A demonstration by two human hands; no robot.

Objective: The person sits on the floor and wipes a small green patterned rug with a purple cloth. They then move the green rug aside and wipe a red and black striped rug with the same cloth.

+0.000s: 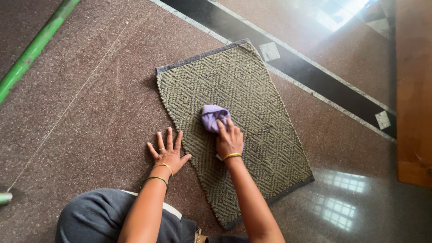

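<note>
A woven olive-green floor mat [252, 94] with a dark border lies slanted on the brown speckled floor. A crumpled lilac cloth [211, 116] rests on the mat near its middle. My right hand [229, 139] presses on the cloth, fingers wrapped over its near side, a gold bangle on the wrist. My left hand [168, 152] lies flat on the floor with fingers spread, just left of the mat's edge, wearing a ring and bangles. My knees in dark grey clothing fill the bottom of the view.
A green pole [33, 49] runs diagonally at the top left. A black floor strip [315, 76] with pale squares crosses behind the mat. A wooden door or panel [414, 90] stands at the right edge.
</note>
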